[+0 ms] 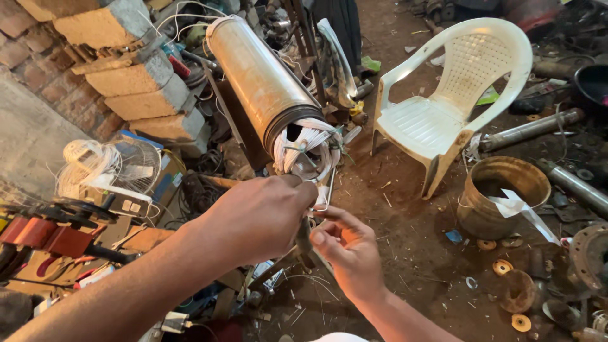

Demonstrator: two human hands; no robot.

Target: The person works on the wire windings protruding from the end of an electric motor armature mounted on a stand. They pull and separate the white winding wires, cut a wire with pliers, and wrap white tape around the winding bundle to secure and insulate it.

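Hiding the wire ends (315,209): both hands (304,231).

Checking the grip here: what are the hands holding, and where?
Left hand pinches white wires at the metal cylinder's open end; right hand grips a thin wire strand below.

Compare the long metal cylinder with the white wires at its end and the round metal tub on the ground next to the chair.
The metal cylinder is long, narrow and propped at a slant; the metal tub is short, wide and stands upright on the dirt. The cylinder's end is packed with white wire coils, close to the left hand and right hand; the tub holds a white strip. Both look worn and rusty.
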